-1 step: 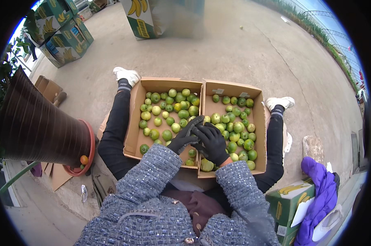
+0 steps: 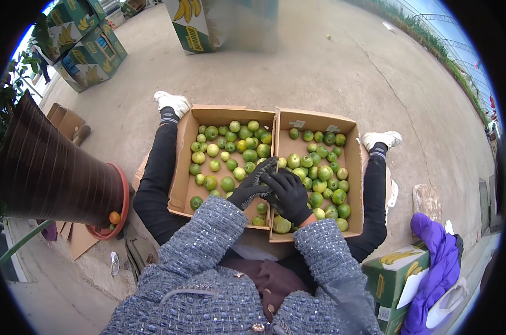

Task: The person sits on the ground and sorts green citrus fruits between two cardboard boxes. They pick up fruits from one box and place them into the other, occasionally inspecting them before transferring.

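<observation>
My left hand (image 2: 254, 185), in a black glove with a grey textured palm, meets my gloved right hand (image 2: 287, 194) above the walls where two cardboard boxes touch. The fingers of both hands are closed and pressed together; whatever lies between them is hidden. Small round fruit like green tomatoes (image 2: 227, 183), some turning yellow, lie scattered in the left box (image 2: 180, 184). More green fruit (image 2: 323, 172) sit in the right box (image 2: 348, 131), mostly along its middle and right side. My forearms cover part of the near ends.
My legs stretch out on either side of the boxes. A large brown plant pot (image 2: 57, 167) stands at left on an orange saucer (image 2: 124, 195). Green banana cartons (image 2: 96, 56) are stacked at far left. Purple cloth (image 2: 431, 268) drapes a carton at right.
</observation>
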Tool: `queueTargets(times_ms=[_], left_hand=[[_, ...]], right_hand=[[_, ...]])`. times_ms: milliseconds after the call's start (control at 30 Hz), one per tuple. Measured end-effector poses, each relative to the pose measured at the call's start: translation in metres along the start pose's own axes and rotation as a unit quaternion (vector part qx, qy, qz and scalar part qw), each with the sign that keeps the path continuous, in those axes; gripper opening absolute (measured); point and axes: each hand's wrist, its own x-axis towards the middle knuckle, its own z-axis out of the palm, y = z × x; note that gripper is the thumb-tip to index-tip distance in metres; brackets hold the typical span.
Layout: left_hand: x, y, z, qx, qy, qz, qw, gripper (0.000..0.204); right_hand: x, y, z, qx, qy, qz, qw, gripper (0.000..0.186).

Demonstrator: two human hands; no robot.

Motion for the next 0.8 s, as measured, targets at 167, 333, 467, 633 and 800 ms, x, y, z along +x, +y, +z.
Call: queueTargets(times_ms=[167,333,467,633,800], left_hand=[[0.002,-0.007,-0.015,0.155,0.190,0.090,0.965,0.066],[-0.008,-0.002,0.004,0.742,0.081,-0.092,0.659,0.045],[0.005,-0.025,0.001,0.810,0.078,-0.165,0.557,0.033],[0.003,-0.016,-0.001,0.742,0.148,-0.162,0.634,0.041],[0.005,-0.010,-0.010,0.502,0.265,0.083,0.819,0.037]], right_hand=[[-0.005,0.010,0.005,-0.033,0.139,0.139,0.980,0.052],[-0.029,0.056,0.012,-0.053,0.234,0.287,0.928,0.046],[-0.032,0.057,0.025,0.195,0.228,0.408,0.862,0.042],[-0.036,0.061,0.030,0.466,0.307,0.462,0.690,0.048],[-0.027,0.058,0.026,0.510,0.346,0.363,0.699,0.059]])
